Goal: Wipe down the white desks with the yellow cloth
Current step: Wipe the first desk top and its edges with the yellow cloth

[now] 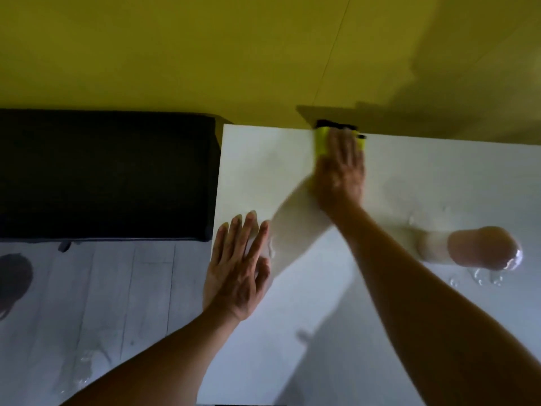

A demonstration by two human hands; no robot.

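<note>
Head view, looking steeply down: a white desk (380, 288) is seen filling the right and lower middle of the frame, its far edge set against a yellow wall (205, 54). The right hand (341, 168) is stretched to that far edge, laid palm down with the fingers straight and close together, and the yellow cloth (321, 140) is pressed flat beneath them. Only small parts of the cloth are shown, one at the left of the fingers and a sliver at the right (the rest is covered by the hand). The cloth lies on the desk right at the wall, just below a small dark slot (335, 123) in the wall's base.

The left hand (238, 268) is placed flat on the desk's left edge, nearer the body, with fingers straight and slightly spread; nothing is held by it. The two hands are kept well apart.

Wet streaks and beads of water (480, 279) are seen on the desk surface toward the right, near a rounded pinkish shape (483, 247) that cannot be identified through the blur. To the left of the desk a black cabinet top (105, 174) is seen against the wall, and below it a pale plank floor (102, 303). A dark shoe (13, 279) is caught at the far left edge.
</note>
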